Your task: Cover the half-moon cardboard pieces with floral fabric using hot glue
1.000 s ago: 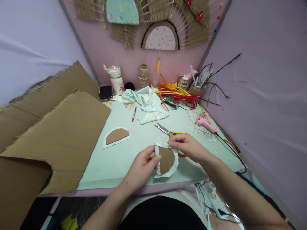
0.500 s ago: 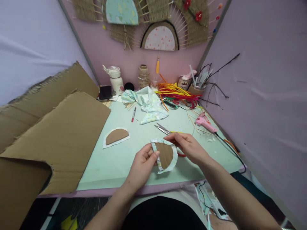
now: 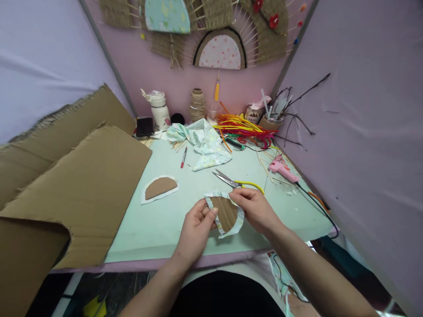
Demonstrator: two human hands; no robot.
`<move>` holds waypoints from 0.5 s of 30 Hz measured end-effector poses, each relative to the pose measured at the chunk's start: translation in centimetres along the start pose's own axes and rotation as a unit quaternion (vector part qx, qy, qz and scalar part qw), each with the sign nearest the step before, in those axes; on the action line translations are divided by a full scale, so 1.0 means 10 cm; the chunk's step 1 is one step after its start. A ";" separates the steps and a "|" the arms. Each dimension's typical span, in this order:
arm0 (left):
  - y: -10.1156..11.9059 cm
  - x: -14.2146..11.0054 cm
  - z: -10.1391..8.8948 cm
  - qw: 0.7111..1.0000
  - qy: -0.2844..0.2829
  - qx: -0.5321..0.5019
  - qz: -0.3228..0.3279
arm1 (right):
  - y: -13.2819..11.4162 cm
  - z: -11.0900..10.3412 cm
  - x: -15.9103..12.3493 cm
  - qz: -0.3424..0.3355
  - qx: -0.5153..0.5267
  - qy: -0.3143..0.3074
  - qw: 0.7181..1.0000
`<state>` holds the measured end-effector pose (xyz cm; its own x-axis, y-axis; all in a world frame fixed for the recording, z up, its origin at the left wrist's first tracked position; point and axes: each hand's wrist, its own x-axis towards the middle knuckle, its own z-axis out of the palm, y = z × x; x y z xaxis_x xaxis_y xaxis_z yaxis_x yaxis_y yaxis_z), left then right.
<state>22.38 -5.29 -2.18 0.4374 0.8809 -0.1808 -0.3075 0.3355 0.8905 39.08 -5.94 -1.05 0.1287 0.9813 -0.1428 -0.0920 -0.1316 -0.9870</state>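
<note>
Both my hands hold a brown cardboard half-round with a pale printed fabric border folded round its edge, just above the mint table top near its front edge. My left hand pinches the piece's left side between thumb and fingers. My right hand pinches the fabric border at the upper right. A second cardboard half-round with a white border lies flat to the left. Yellow-handled scissors lie just behind my right hand.
Large cardboard sheets overlap the table's left side. A pink glue gun with its black cord lies at the right. Crumpled fabric, a red pen, coloured sticks, a twine spool and a white bottle stand along the back.
My hands have turned the piece slightly and drawn it a little left. My right hand has shifted down and left along the fabric border, uncovering the scissors' yellow handle.
</note>
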 end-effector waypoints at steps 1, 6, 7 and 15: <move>0.00 -0.01 0.01 1.000 0.004 0.008 0.003 | -0.01 0.01 -0.02 -0.044 -0.049 0.013 0.998; 0.00 -0.02 0.07 0.999 0.033 0.029 0.012 | -0.03 0.04 -0.08 -0.242 -0.210 0.085 0.943; 0.00 -0.02 0.08 0.999 0.036 0.022 0.012 | -0.04 0.03 -0.08 -0.237 -0.201 0.082 0.947; 0.07 0.01 0.16 0.994 0.040 -0.100 0.002 | 0.03 -0.04 0.00 0.091 0.178 -0.008 0.980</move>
<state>23.54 -5.53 -0.95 0.3702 0.9032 -0.2170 -0.4746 0.3847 0.7917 39.44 -6.01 -1.43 0.0636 0.9487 -0.3096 -0.4508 -0.2494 -0.8570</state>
